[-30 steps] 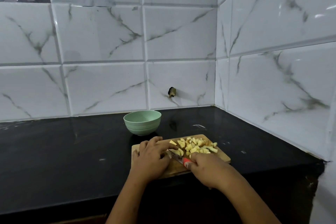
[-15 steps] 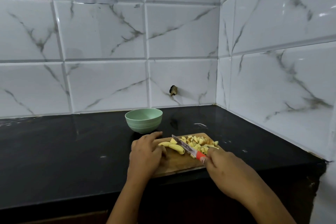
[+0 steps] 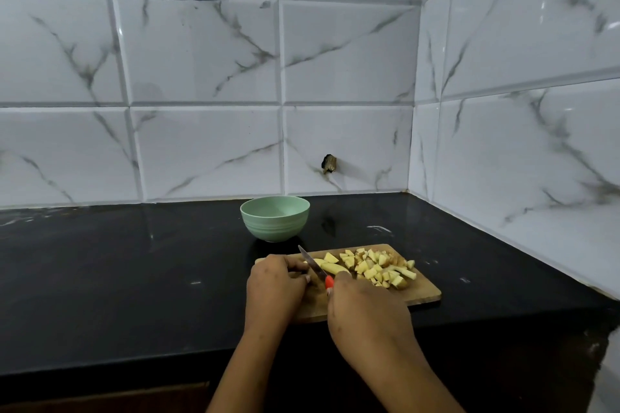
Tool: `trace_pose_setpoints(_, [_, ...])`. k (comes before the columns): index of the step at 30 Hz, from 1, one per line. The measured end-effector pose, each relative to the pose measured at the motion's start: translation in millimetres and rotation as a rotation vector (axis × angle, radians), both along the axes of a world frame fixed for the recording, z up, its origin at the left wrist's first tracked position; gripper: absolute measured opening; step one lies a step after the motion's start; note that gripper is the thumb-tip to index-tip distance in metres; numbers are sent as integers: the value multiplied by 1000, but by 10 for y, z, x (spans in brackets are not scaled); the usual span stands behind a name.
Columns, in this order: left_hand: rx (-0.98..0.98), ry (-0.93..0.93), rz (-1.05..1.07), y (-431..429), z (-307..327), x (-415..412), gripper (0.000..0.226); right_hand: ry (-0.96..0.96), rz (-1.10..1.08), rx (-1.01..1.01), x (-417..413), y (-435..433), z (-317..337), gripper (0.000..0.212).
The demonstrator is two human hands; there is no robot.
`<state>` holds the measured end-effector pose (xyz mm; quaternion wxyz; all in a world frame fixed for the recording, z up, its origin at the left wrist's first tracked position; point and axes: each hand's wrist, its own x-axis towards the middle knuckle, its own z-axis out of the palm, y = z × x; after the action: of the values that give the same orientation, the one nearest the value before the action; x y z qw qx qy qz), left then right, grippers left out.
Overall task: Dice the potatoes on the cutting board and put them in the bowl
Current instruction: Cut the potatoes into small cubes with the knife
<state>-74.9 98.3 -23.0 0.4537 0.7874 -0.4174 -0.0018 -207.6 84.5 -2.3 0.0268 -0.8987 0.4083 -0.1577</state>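
Note:
A wooden cutting board (image 3: 424,293) lies on the black counter. A heap of diced potato pieces (image 3: 377,266) covers its right half. Two long potato strips (image 3: 330,267) lie at the board's middle. My right hand (image 3: 364,307) grips a knife (image 3: 313,265) with an orange-red handle; its blade slants up-left, resting by the left ends of the strips. My left hand (image 3: 273,285) sits at the board's left end with curled fingers holding the strips' left ends, which it hides. A pale green bowl (image 3: 274,218), empty, stands just behind the board.
The black counter (image 3: 117,271) runs to the left. White marble tiled walls close off the back and the right side, meeting in a corner (image 3: 411,191). The counter's front edge is just below the board.
My right hand and the knife moved left, from over the diced heap to the strips beside my left hand. The blade is now steeper. My left hand has closed onto the strips' ends.

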Motion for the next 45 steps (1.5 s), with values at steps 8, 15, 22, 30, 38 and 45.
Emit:
trace_pose_setpoints(8, [-8, 19, -18, -19, -2, 13, 16, 68, -6, 49, 100, -58, 13, 21])
trace_pose_setpoints(15, [-5, 13, -30, -40, -21, 50, 14, 142, -34, 110, 251, -148, 81, 26])
trace_pose_setpoints(22, [-37, 58, -16, -58, -42, 37, 11, 306, -46, 159, 390, -200, 203, 31])
trace_pose_setpoints(30, [-58, 79, 23, -123, -121, 75, 13, 417, -20, 238, 41, -61, 134, 26])
trace_pose_setpoints(38, [-8, -16, 35, -93, -117, 62, 14, 229, 30, 294, -251, -108, 102, 28])
trace_pose_setpoints(45, [93, -88, 33, -102, -87, 51, 22, -142, 35, 348, -298, -370, -8, 13])
